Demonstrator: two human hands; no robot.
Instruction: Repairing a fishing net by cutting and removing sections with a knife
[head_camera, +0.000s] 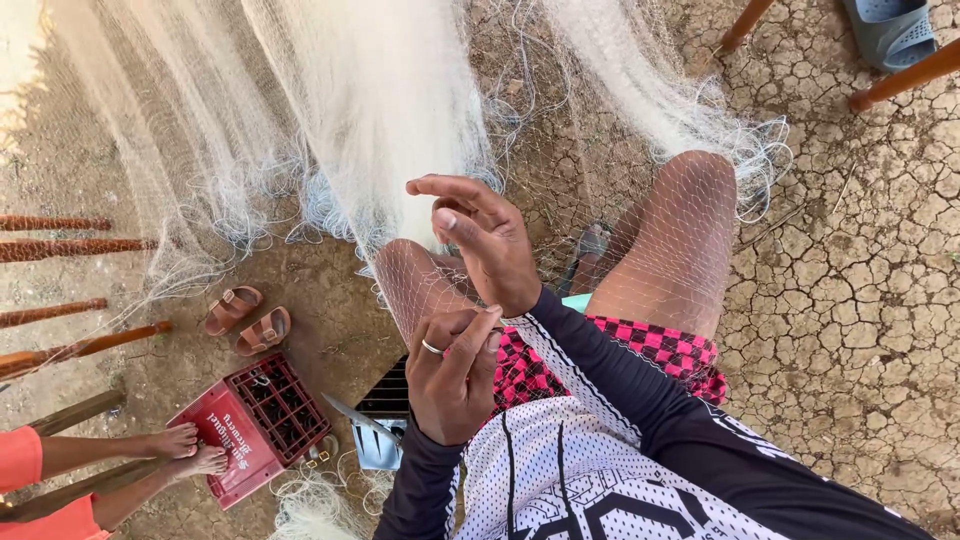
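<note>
While fine white mesh fishing net (380, 110) hangs in bunched folds from above and drapes across the seated person's bare knees, both hands work at it over the lap. The right hand (485, 245) is raised, fingers curled half open, thumb and forefinger close together; whether they pinch a strand cannot be told. The left hand (452, 375), with a silver ring on one finger, is closed loosely, fingertips gathered near the right wrist, seemingly on thin net twine too fine to see clearly.

Down to the left on the cracked dirt stands a red plastic bottle crate (255, 425), tipped at an angle; its grid of square compartments looks dark and holds nothing that can be made out, and white lettering runs along its near side wall. Just beside it lies a metal knife blade (362, 418) over a pale blue block. A pair of brown sandals (247, 320) sits above the crate, and another person's bare feet (190, 450) rest touching its left edge.
</note>
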